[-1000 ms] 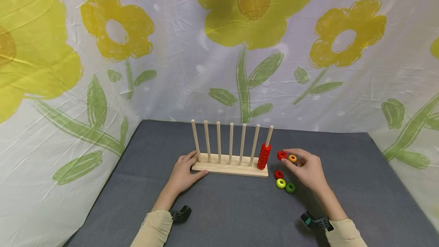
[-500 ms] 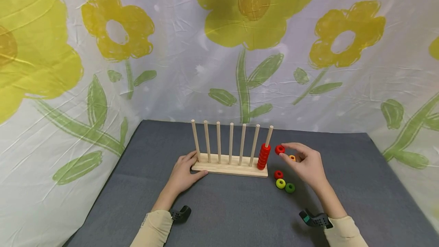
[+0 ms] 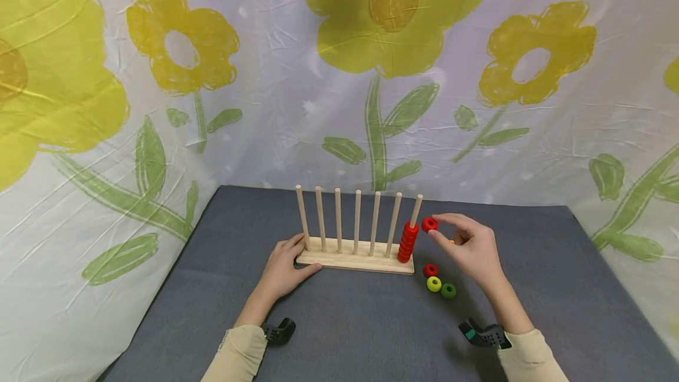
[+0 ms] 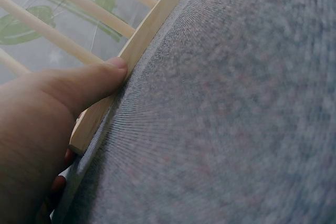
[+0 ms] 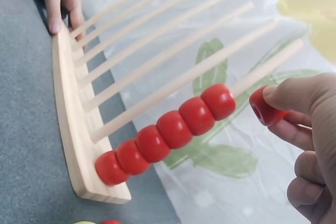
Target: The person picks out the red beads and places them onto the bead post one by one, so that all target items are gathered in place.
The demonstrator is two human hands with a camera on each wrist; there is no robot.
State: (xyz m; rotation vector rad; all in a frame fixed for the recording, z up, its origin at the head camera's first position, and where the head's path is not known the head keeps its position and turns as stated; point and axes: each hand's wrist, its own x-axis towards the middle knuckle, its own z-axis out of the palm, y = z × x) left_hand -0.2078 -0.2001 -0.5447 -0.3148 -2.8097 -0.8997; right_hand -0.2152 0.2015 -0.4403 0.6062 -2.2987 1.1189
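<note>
A wooden peg abacus (image 3: 355,260) with several upright rods stands on the table. Its rightmost rod carries a stack of several red beads (image 5: 173,129), its top end bare. At the left end, my left hand (image 3: 283,267) grips the base, thumb along the front edge and the other fingers behind it. Between thumb and fingers my right hand (image 3: 474,252) pinches a single red bead (image 5: 266,109). That bead is raised off the table, just right of the stack's top and apart from the rod. The other rods bear no beads.
Right of the base lie a loose red bead (image 3: 431,270), a yellow-green bead (image 3: 434,284) and a green bead (image 3: 448,291). An orange bead (image 3: 452,241) is mostly hidden behind my right hand. A flower-print cloth (image 3: 265,105) hangs behind the dark grey table (image 3: 339,323).
My right hand has lifted the red bead and brought it up and left, close to the rightmost rod. The left hand and the abacus have stayed put.
</note>
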